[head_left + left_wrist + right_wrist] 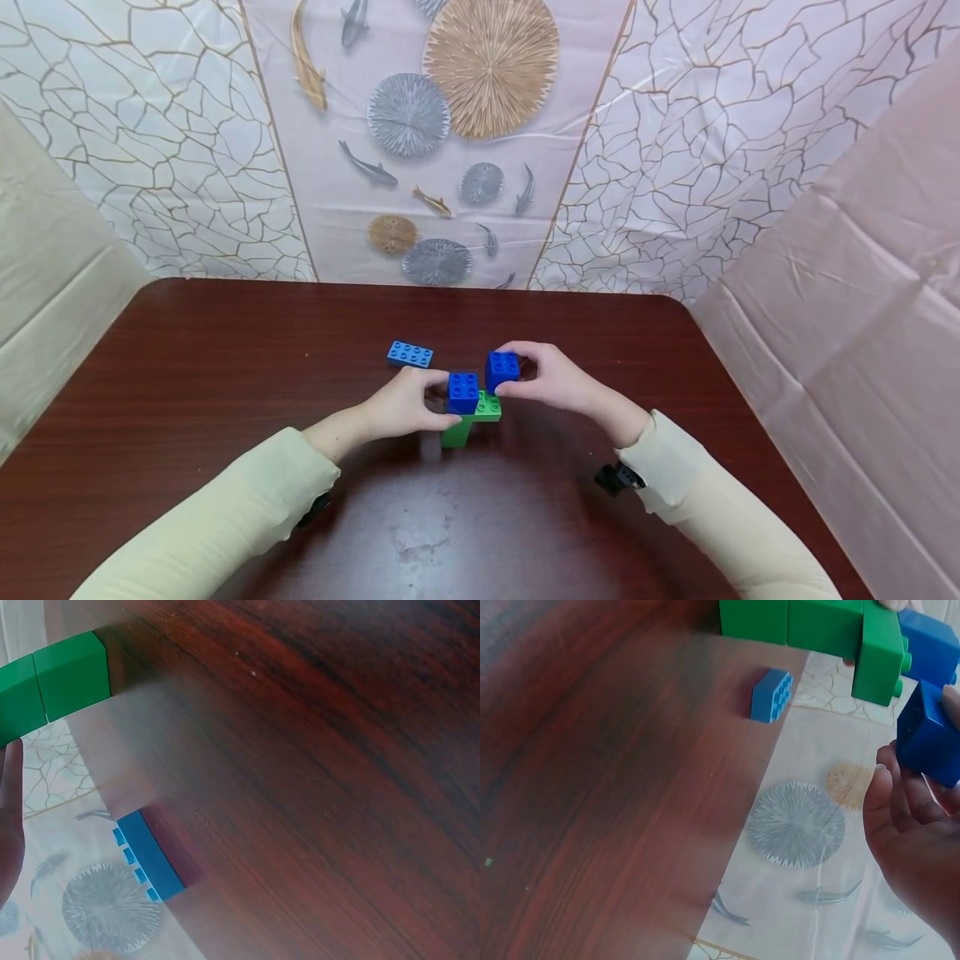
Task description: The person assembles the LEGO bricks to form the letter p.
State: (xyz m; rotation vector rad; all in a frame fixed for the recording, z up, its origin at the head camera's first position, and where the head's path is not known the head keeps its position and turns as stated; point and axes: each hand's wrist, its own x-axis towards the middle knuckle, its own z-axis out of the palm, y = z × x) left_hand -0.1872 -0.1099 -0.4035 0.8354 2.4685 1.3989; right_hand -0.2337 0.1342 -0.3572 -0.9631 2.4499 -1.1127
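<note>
A green brick structure (456, 435) stands on the table, stacked upright with a green brick (489, 407) jutting right at its top. One dark blue brick (462, 393) sits on the left part of that top. My left hand (401, 404) pinches this brick between thumb and fingers; in the left wrist view a finger (10, 787) reaches the green bricks (71, 675). In my right hand (555, 379) is a second dark blue brick (502, 372), held just above and beside the jutting green end. The right wrist view shows this brick (928, 735) apart from the green one (879, 656).
A lighter blue brick (410, 354) with two rows of studs lies on the dark wooden table (300, 333), behind my left hand. Patterned cloth (487, 233) hangs beyond the table's far edge, with plain cloth (847, 275) along the right side.
</note>
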